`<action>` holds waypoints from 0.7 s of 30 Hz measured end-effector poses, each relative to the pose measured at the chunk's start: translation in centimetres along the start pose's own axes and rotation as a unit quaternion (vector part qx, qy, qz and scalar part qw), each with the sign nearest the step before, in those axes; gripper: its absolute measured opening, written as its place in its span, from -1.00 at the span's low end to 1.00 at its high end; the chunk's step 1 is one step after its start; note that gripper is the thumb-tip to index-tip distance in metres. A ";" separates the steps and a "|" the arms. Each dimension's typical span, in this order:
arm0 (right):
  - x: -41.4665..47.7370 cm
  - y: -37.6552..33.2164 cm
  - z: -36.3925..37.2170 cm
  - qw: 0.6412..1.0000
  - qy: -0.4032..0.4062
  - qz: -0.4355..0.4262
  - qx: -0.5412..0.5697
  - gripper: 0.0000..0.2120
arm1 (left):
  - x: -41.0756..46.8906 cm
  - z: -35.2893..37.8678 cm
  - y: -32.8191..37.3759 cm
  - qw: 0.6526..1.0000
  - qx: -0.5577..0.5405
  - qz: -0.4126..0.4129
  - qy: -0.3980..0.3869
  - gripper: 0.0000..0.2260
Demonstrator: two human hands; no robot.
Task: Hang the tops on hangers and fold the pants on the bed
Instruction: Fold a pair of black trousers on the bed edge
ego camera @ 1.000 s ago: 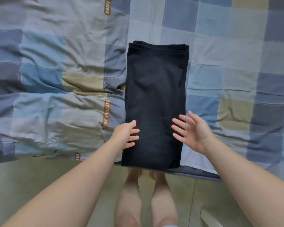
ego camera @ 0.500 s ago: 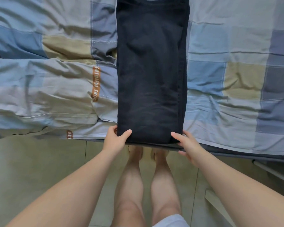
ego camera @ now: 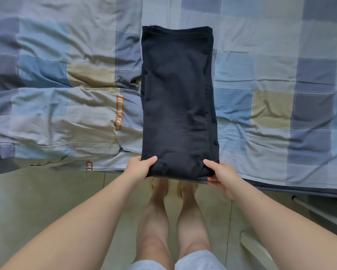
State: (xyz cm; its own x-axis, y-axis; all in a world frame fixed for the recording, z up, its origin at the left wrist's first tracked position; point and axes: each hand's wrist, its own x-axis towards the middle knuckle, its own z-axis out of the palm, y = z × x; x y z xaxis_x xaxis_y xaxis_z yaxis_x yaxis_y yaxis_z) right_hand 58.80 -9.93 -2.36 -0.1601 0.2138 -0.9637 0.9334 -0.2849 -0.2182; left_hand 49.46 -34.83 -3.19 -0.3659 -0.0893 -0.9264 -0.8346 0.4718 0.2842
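A pair of black pants (ego camera: pixel 176 98), folded into a long narrow rectangle, lies lengthwise on the bed, its near end at the bed's edge. My left hand (ego camera: pixel 139 168) grips the near left corner, thumb on top and fingers underneath. My right hand (ego camera: pixel 220 174) grips the near right corner the same way. The near end is lifted slightly off the cover. No tops or hangers are in view.
The bed wears a rumpled checked cover (ego camera: pixel 66 94) in blue, grey and olive, bunched up left of the pants. Below the bed's edge is a greenish tiled floor (ego camera: pixel 37 201) with my bare legs. White bars (ego camera: pixel 257 250) stand at the lower right.
One second ago both hands hovered open over the pants. They dropped to the near end and now grip its two corners.
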 end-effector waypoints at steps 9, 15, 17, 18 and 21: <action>-4.3 -5.3 -1.1 0.998 0.020 -0.027 0.045 -0.76 | -4.0 -1.7 4.7 0.997 -0.075 -0.033 0.005 -0.85; -5.1 -13.2 -1.1 0.990 0.051 -0.083 0.098 -0.85 | -4.0 -3.1 10.7 0.982 -0.180 0.004 0.055 -0.80; -4.7 -16.4 -0.8 0.985 0.062 -0.115 0.110 -0.79 | -3.5 -3.5 13.4 0.975 -0.213 0.019 0.065 -0.76; -4.4 -17.9 -0.7 0.983 0.067 -0.129 0.116 -0.74 | -3.1 -3.7 14.8 0.972 -0.225 0.024 0.068 -0.73; -3.1 -22.4 -0.2 0.977 0.080 -0.151 0.127 -0.68 | -1.5 -4.0 19.2 0.966 -0.254 0.029 0.043 -0.84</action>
State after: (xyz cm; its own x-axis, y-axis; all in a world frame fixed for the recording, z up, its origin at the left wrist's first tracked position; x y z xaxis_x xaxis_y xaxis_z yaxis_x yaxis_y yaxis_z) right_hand 38.49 -3.99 5.51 -0.3443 0.4606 -0.8181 0.7385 -0.4052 -0.5389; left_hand 32.34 -29.16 4.66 -0.4331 -0.1591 -0.8872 -0.8978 -0.0109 0.4403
